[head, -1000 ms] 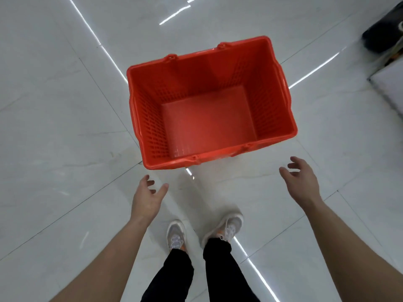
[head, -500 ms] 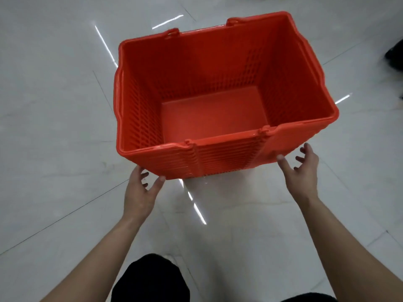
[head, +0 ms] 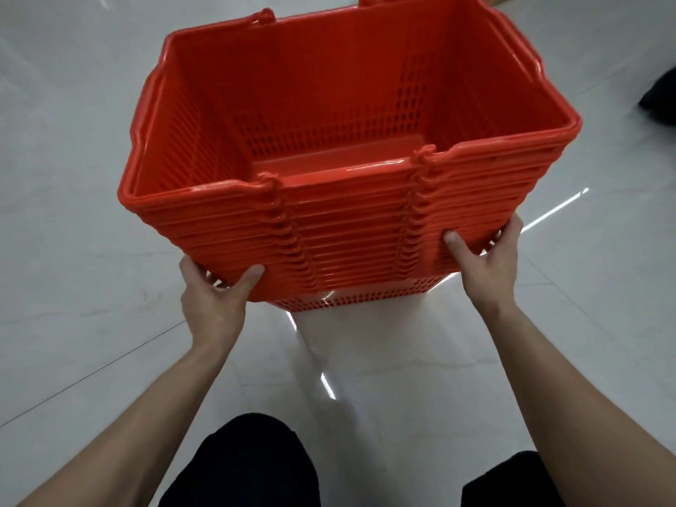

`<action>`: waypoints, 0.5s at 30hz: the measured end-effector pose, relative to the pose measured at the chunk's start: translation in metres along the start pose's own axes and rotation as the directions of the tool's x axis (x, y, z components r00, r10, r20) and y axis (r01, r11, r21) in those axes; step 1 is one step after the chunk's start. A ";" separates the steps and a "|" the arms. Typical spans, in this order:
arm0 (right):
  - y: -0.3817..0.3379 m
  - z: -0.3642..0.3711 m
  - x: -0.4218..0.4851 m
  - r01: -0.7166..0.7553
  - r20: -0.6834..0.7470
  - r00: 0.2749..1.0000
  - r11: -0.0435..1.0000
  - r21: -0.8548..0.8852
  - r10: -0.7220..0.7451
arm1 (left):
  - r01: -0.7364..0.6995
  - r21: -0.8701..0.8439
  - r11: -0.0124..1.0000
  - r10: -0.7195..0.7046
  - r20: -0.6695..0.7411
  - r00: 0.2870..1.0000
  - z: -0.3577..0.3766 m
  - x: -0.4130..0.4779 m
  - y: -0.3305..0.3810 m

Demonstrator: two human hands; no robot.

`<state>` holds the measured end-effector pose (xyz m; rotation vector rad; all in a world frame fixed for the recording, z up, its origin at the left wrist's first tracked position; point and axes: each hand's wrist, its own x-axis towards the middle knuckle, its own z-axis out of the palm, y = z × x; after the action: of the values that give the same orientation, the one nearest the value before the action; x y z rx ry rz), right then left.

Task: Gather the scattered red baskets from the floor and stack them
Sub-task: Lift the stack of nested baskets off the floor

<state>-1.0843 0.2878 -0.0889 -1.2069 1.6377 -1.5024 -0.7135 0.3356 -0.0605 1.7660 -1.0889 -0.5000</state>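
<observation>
Already well along, by the look of it. A stack of nested red plastic mesh baskets [head: 347, 232] sits low over the glossy white tiled floor [head: 73, 250], directly ahead of the person's knees in black trousers [head: 252, 462]. Many rims show layered down the near wall, and the top basket is empty. The stack leans a little. I cannot tell whether its base is clear of the floor.

The left hand [head: 214, 298] grips the lower near-left corner, with its thumb on the near wall and its fingers [head: 194, 267] curled round the side. The right hand [head: 490, 265] grips the lower near-right corner the same way, thumb in front and the rest wrapped behind. Both hold firmly.

No loose basket shows anywhere on the visible floor. A dark object [head: 660, 100] lies at the right edge, too cropped to identify.

Judgement: nesting is largely done. What is left is probably squaring or shifting the stack, plus fetching any baskets that lie out of view.
</observation>
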 end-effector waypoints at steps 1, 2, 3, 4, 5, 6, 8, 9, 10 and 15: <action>0.000 -0.003 0.003 0.001 -0.017 1.000 1.000 0.002 -0.001 | 0.001 -0.002 1.000 -0.001 0.001 1.000 0.007 0.001 0.004; 0.001 -0.008 0.007 0.002 -0.037 0.999 1.000 0.000 -0.002 | 0.000 -0.005 1.000 0.000 0.007 1.000 0.014 0.001 0.009; 0.001 -0.014 0.011 0.005 -0.058 0.998 1.000 -0.006 -0.005 | -0.004 -0.009 1.000 0.004 0.016 1.000 0.023 0.001 0.013; 0.003 -0.022 0.015 0.009 -0.078 0.997 1.000 -0.014 -0.010 | -0.014 -0.014 1.000 0.015 0.029 0.999 0.032 0.000 0.018; 0.006 -0.031 0.020 0.013 -0.098 0.995 1.000 -0.022 -0.015 | -0.029 -0.019 0.999 0.030 0.047 0.998 0.043 -0.001 0.024; 0.009 -0.042 0.023 0.016 -0.117 0.993 0.999 -0.029 -0.019 | -0.045 -0.023 0.999 0.047 0.071 0.996 0.054 -0.002 0.028; 0.015 -0.067 0.026 0.023 -0.169 0.985 0.998 -0.053 -0.032 | -0.083 -0.026 0.996 0.086 0.127 0.988 0.077 -0.004 0.041; 0.019 -0.081 0.027 0.018 -0.199 0.979 0.998 -0.066 -0.031 | -0.101 -0.025 0.995 0.103 0.158 0.982 0.090 -0.006 0.048; 0.022 -0.095 0.025 0.007 -0.230 0.973 0.997 -0.075 -0.024 | -0.114 -0.026 0.993 0.117 0.187 0.975 0.103 -0.008 0.056; 0.038 -0.173 0.012 -0.041 -0.409 0.913 0.992 -0.122 -0.012 | -0.183 -0.051 0.982 0.190 0.322 0.928 0.175 -0.027 0.093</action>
<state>-1.2509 0.3486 -0.0937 -0.9831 2.0371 -1.7503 -0.8972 0.2552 -0.0605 1.5751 -1.4617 -0.6986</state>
